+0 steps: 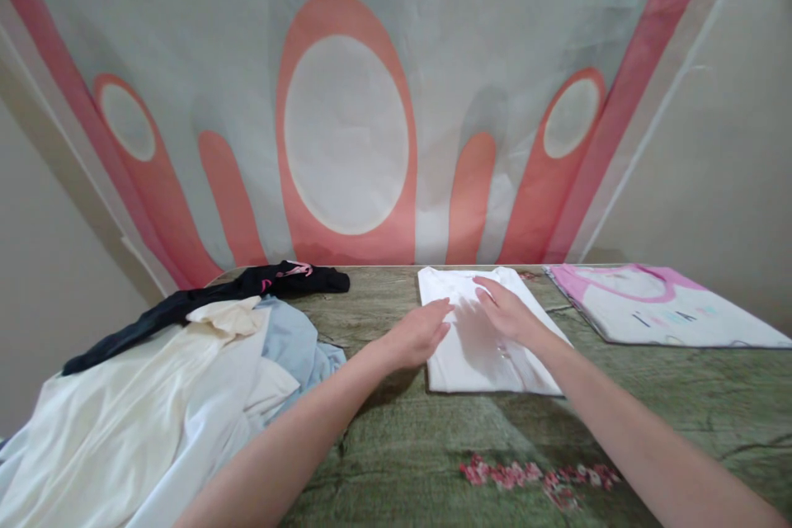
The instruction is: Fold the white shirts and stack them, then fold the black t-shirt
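A folded white garment point(473, 351) lies flat on the green patterned cloth point(408, 445) in the middle. My left hand point(417, 334) rests at its left edge, fingers stretched out and together, touching the fabric. My right hand point(504, 312) lies flat on top of the garment, palm down, fingers extended toward the far left. Neither hand holds anything.
A heap of loose clothes point(154, 396), white, cream and light blue, lies at the left with a black garment point(247, 289) across its far side. A folded white and pink shirt point(656, 315) lies at the right. A wall hanging with orange shapes point(346, 132) stands behind.
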### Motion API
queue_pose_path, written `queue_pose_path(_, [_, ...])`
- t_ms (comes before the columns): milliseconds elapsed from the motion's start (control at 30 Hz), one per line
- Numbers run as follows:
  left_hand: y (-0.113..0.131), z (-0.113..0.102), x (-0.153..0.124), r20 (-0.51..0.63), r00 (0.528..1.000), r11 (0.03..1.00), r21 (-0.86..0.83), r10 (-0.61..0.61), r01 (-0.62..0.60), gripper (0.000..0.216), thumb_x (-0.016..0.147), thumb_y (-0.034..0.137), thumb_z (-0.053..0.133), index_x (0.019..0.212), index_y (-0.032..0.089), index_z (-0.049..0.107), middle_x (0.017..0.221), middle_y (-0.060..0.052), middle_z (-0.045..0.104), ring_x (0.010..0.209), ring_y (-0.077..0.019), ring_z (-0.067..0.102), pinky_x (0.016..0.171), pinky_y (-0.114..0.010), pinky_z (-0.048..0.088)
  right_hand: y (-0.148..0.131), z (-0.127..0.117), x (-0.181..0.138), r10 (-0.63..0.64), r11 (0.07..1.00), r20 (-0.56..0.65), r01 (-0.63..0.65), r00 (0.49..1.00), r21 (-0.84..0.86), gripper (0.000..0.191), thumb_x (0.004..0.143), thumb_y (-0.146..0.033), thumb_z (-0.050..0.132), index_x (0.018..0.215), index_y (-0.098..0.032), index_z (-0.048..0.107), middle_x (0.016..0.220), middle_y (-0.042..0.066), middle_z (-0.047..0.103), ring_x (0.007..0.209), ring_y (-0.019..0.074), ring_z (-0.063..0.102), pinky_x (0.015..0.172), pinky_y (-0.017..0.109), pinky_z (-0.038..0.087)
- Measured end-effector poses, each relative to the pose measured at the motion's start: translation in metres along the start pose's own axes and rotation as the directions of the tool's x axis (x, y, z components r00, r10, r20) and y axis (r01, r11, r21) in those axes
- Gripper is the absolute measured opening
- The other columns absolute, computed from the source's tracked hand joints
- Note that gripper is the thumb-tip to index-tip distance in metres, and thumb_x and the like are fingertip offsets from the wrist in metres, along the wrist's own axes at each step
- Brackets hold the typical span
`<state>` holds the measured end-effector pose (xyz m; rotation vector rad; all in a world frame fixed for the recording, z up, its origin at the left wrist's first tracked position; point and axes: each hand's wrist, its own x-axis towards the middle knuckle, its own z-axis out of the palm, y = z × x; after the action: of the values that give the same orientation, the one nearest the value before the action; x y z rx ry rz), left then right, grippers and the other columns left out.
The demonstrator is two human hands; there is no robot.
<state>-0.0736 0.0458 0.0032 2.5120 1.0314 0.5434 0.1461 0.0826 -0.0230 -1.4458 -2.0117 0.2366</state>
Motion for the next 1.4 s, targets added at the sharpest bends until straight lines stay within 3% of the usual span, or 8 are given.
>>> queue_pose_path(100, [0.011,0.010,-0.006,0.149,0.983,0.988,0.090,0.112,-0.126,0.046,0.093,0.033,0.029,0.135,0.015,0.034,0.145,-0.010,0.026,0.134,-0.0219,0.020,0.108,-0.038,0.015,0.016,-0.013,-0.003,0.005,0.999,0.058,-0.003,0.998,-0.041,0.048,0.089,-0.036,0.026,0.126,-0.012,0.046,0.132,0.013,0.047,0.123,0.0208,0.041,0.105,0.039,0.030])
queue_pose_path(233, [0.012,0.019,-0.010,0.260,0.962,0.971,0.199,0.079,-0.134,0.056,0.093,0.045,0.023,0.141,0.015,0.020,0.147,-0.010,0.015,0.136,-0.0226,0.011,0.109,-0.041,0.009,0.032,-0.014,-0.029,-0.029,0.979,0.196,0.068,0.980,-0.193,0.051,0.090,-0.038,0.027,0.128,-0.011,0.045,0.136,0.014,0.042,0.128,0.0235,0.034,0.106,0.043,0.027])
queue_pose_path(400, [0.008,0.019,-0.009,0.297,0.954,0.951,0.286,0.030,-0.119,0.062,0.092,0.052,0.020,0.142,0.015,0.016,0.148,-0.010,0.011,0.136,-0.0225,0.008,0.108,-0.042,0.005,0.049,-0.025,-0.056,-0.027,0.954,0.268,0.105,0.963,-0.281,0.052,0.091,-0.044,0.025,0.133,-0.016,0.040,0.141,0.010,0.036,0.131,0.0226,0.029,0.106,0.046,0.023])
queue_pose_path(533, [0.017,0.014,-0.012,0.265,0.964,0.938,0.331,0.014,-0.104,0.060,0.093,0.049,0.021,0.142,0.015,0.016,0.148,-0.010,0.011,0.136,-0.0219,0.010,0.108,-0.041,0.004,0.057,-0.049,-0.070,0.027,0.942,0.227,0.051,0.974,-0.332,0.051,0.091,-0.041,0.026,0.132,-0.014,0.041,0.140,0.012,0.036,0.130,0.0241,0.030,0.106,0.048,0.023])
queue_pose_path(833, [0.072,0.031,-0.024,0.351,0.903,0.921,0.204,0.247,-0.331,0.059,0.092,0.051,0.022,0.142,0.020,0.018,0.147,-0.008,0.018,0.136,-0.0212,0.011,0.109,-0.042,0.002,-0.002,-0.069,-0.142,-0.162,0.950,0.402,0.252,0.901,-0.183,0.061,0.088,-0.046,0.038,0.142,-0.028,0.015,0.148,0.002,0.019,0.135,0.0219,0.016,0.110,0.045,0.018])
queue_pose_path(1000, [0.070,0.032,-0.027,0.383,0.898,0.929,0.203,0.216,-0.310,0.061,0.091,0.054,0.022,0.141,0.021,0.019,0.147,-0.007,0.018,0.135,-0.0219,0.012,0.109,-0.041,0.004,0.004,-0.083,-0.155,-0.114,0.952,0.440,0.225,0.891,-0.208,0.062,0.087,-0.048,0.039,0.142,-0.031,0.015,0.147,0.001,0.020,0.134,0.0230,0.018,0.109,0.047,0.018])
queue_pose_path(1133, [0.079,0.027,-0.026,0.354,0.911,0.934,0.203,0.212,-0.295,0.061,0.091,0.053,0.021,0.142,0.020,0.016,0.147,-0.007,0.016,0.136,-0.0217,0.011,0.109,-0.040,0.006,0.003,-0.092,-0.161,-0.047,0.955,0.383,0.154,0.923,-0.254,0.061,0.088,-0.048,0.036,0.142,-0.030,0.014,0.147,0.001,0.022,0.134,0.0228,0.019,0.110,0.047,0.018])
queue_pose_path(1400, [0.089,0.039,-0.023,0.380,0.876,0.905,0.180,0.298,-0.386,0.061,0.091,0.053,0.021,0.141,0.017,0.022,0.146,-0.008,0.020,0.135,-0.0222,0.014,0.110,-0.040,0.004,-0.010,-0.085,-0.175,-0.104,0.952,0.431,0.215,0.896,-0.217,0.066,0.087,-0.052,0.036,0.143,-0.026,0.012,0.148,0.004,0.017,0.134,0.0227,0.018,0.110,0.044,0.017])
